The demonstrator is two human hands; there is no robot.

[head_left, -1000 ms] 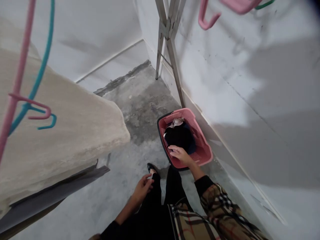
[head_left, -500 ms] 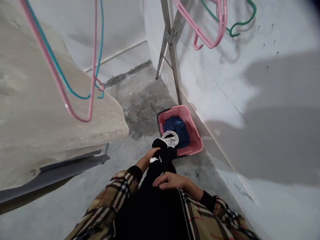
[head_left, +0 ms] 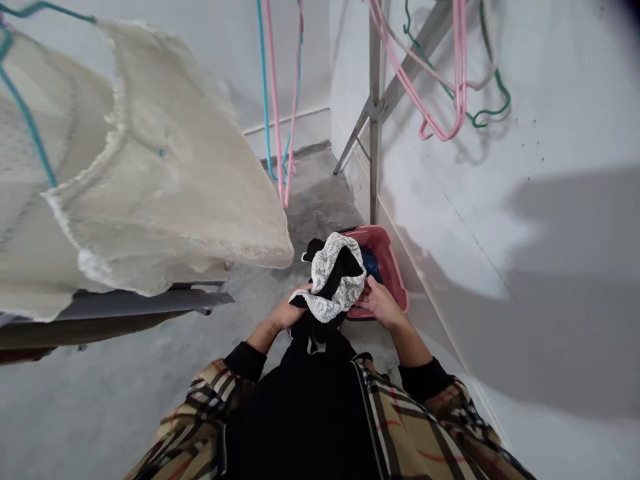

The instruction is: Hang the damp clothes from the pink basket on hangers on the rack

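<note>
Holding lacy garment (head_left: 330,283), left hand (head_left: 287,311) gripping, right hand (head_left: 384,305) opposite, basket (head_left: 393,267) below

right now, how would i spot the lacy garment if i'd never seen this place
Find the pink basket on the floor beside the white wall. In front of it are the hands, with the garment bunched between them. It is black with broad white lace, unlike the cream cloth hanging at picture left or the blue cloth in the basket.
</note>
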